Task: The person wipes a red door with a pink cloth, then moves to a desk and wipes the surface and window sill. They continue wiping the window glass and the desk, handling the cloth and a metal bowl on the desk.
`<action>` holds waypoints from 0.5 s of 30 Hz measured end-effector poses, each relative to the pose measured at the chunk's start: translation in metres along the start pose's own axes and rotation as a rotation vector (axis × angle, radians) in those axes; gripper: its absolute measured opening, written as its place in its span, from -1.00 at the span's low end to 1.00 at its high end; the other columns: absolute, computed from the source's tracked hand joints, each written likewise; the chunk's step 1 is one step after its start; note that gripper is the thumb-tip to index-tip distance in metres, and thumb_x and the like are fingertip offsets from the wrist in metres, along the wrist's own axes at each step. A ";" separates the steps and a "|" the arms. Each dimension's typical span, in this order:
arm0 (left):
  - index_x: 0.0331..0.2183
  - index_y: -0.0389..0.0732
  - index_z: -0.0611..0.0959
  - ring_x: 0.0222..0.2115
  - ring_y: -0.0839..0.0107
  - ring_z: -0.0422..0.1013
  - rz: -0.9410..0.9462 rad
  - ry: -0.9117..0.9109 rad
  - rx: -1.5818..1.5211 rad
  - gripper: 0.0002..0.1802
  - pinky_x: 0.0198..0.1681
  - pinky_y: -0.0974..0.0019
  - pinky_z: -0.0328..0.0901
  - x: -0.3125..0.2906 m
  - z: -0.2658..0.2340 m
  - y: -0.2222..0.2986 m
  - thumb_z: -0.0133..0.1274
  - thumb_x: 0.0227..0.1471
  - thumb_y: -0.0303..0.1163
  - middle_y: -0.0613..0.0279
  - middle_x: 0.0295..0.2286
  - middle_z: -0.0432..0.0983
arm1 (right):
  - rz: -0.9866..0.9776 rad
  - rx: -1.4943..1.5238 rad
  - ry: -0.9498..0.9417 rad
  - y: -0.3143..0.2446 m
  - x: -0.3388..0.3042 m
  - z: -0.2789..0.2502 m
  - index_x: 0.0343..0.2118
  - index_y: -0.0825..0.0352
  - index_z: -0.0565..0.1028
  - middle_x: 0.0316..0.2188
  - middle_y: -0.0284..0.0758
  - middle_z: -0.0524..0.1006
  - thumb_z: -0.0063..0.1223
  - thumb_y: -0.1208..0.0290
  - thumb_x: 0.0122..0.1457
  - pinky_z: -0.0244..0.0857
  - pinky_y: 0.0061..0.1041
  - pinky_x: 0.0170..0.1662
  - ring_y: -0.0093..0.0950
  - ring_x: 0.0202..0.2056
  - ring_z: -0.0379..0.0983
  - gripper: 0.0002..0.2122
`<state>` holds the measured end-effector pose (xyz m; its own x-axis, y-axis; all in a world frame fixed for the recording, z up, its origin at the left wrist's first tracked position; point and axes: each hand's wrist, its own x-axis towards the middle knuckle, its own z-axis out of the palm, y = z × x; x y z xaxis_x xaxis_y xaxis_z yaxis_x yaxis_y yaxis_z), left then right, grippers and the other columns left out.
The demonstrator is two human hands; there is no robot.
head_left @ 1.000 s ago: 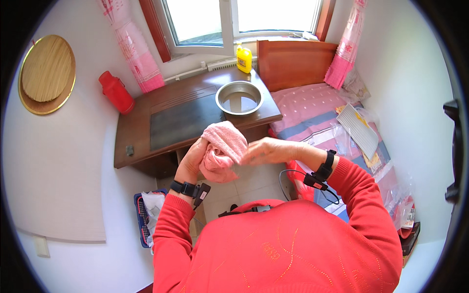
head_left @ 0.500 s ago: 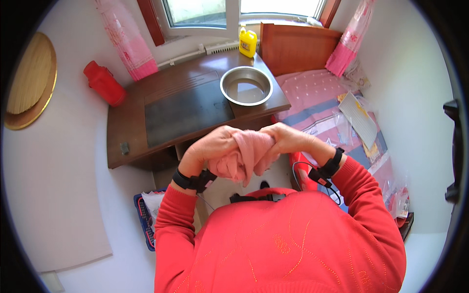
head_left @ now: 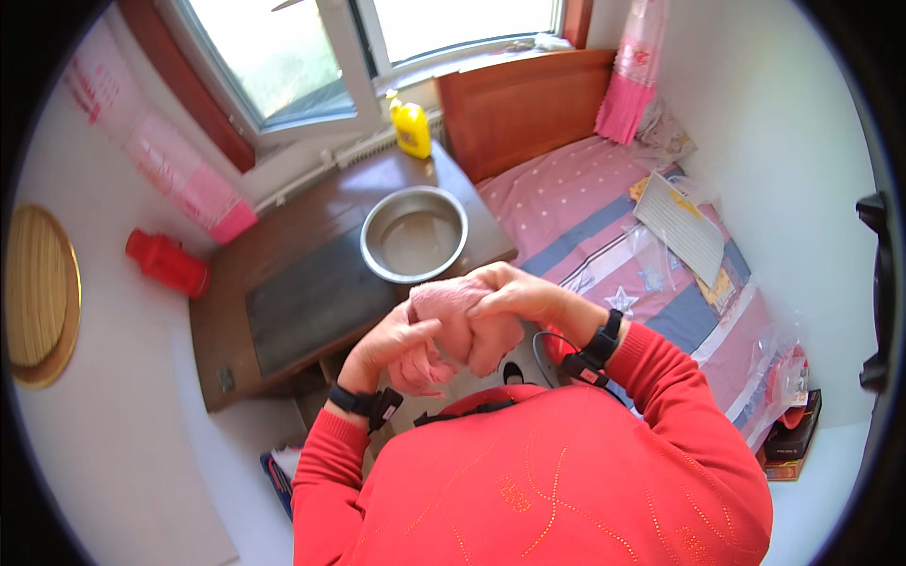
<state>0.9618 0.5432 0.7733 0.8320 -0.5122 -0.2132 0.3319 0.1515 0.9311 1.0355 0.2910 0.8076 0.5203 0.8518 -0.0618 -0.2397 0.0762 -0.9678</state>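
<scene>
A bunched pink towel point(head_left: 462, 321) hangs between my two hands, in front of the desk's near edge. My left hand point(head_left: 392, 338) is closed on its left end, thumb lying across the cloth. At its upper right, my right hand point(head_left: 521, 294) grips the folds with the fingers wrapped over them. Loose ends of the towel droop below my left hand. Just beyond the cloth, a round metal basin point(head_left: 415, 236) with water in it stands on the dark wooden desk point(head_left: 311, 226).
A yellow jug point(head_left: 411, 127) stands at the desk's back by the open window point(head_left: 283, 66). A red thermos flask point(head_left: 168, 262) is at the left end. To the right, the bed point(head_left: 604, 236) carries a ribbed white board point(head_left: 678, 226) and plastic bags. Cables run from both wristbands.
The view has turned, so the room appears tilted and shifted. Both hands still hold the towel, which is now spread somewhat looser between them.
</scene>
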 end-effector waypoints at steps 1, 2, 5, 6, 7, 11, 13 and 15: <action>0.01 -0.27 0.52 -0.23 0.57 0.43 0.061 0.039 0.003 -0.57 -0.13 0.43 0.37 0.014 0.010 0.003 0.13 0.15 -0.28 0.33 -0.21 0.53 | -0.025 0.091 -0.032 -0.006 0.001 -0.007 -0.18 0.42 0.54 -0.27 -0.42 0.56 0.24 0.44 0.01 0.31 -0.59 -0.06 -0.66 -0.19 0.41 -0.70; -0.01 -0.27 0.54 -0.22 0.58 0.43 0.017 0.083 0.044 -0.61 -0.11 0.43 0.36 0.026 0.013 0.010 0.11 0.17 -0.29 0.33 -0.21 0.53 | 0.014 0.110 -0.059 -0.012 0.006 -0.016 -0.12 0.42 0.54 -0.24 -0.41 0.57 0.24 0.44 0.03 0.32 -0.59 -0.05 -0.64 -0.19 0.43 -0.67; -0.01 -0.26 0.57 -0.16 0.55 0.44 0.034 0.164 0.044 -0.68 -0.05 0.41 0.37 0.055 0.023 0.031 0.07 0.22 -0.38 0.31 -0.15 0.53 | -0.060 0.215 -0.103 -0.027 -0.001 -0.046 -0.17 0.41 0.54 -0.30 -0.41 0.58 0.28 0.44 -0.01 0.34 -0.56 -0.04 -0.63 -0.23 0.45 -0.68; 0.01 -0.26 0.55 -0.15 0.54 0.43 0.093 0.178 0.031 -0.67 -0.04 0.41 0.37 0.061 0.026 0.038 0.07 0.22 -0.39 0.30 -0.13 0.53 | -0.026 0.278 -0.074 -0.030 -0.004 -0.056 -0.13 0.41 0.52 -0.25 -0.38 0.57 0.31 0.42 -0.03 0.33 -0.55 -0.01 -0.61 -0.18 0.45 -0.63; 0.03 -0.25 0.54 -0.13 0.53 0.43 0.117 0.214 0.017 -0.65 -0.04 0.40 0.36 0.066 0.030 0.045 0.06 0.22 -0.39 0.29 -0.12 0.52 | -0.054 0.302 -0.038 -0.032 -0.006 -0.065 -0.09 0.41 0.50 -0.21 -0.37 0.56 0.31 0.42 -0.03 0.32 -0.54 0.01 -0.60 -0.15 0.45 -0.59; 0.07 -0.25 0.50 -0.09 0.54 0.40 0.182 0.222 0.049 -0.61 0.00 0.38 0.34 0.081 0.042 0.073 0.05 0.22 -0.41 0.30 -0.08 0.49 | -0.030 0.331 -0.019 -0.030 -0.008 -0.095 0.06 0.41 0.43 -0.05 -0.32 0.52 0.34 0.41 -0.02 0.28 -0.53 0.07 -0.58 -0.03 0.41 -0.45; 0.04 -0.27 0.52 -0.12 0.60 0.37 0.231 0.198 0.156 -0.64 -0.03 0.43 0.32 0.088 0.042 0.080 0.03 0.22 -0.42 0.34 -0.12 0.50 | 0.095 0.314 -0.096 -0.019 -0.004 -0.099 0.04 0.41 0.44 -0.07 -0.34 0.53 0.33 0.41 -0.01 0.29 -0.53 0.07 -0.59 -0.03 0.41 -0.48; 0.04 -0.27 0.52 -0.09 0.57 0.38 0.179 0.131 0.218 -0.62 0.01 0.40 0.30 0.094 0.037 0.079 0.06 0.22 -0.36 0.34 -0.11 0.51 | 0.094 0.156 -0.116 -0.010 0.003 -0.111 0.01 0.42 0.50 -0.12 -0.44 0.54 0.21 0.53 0.03 0.32 -0.55 0.02 -0.63 -0.09 0.42 -0.58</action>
<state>1.0494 0.4760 0.8377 0.9237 -0.3779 -0.0629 0.0830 0.0371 0.9959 1.1304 0.2354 0.7903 0.3942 0.9120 -0.1134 -0.4113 0.0647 -0.9092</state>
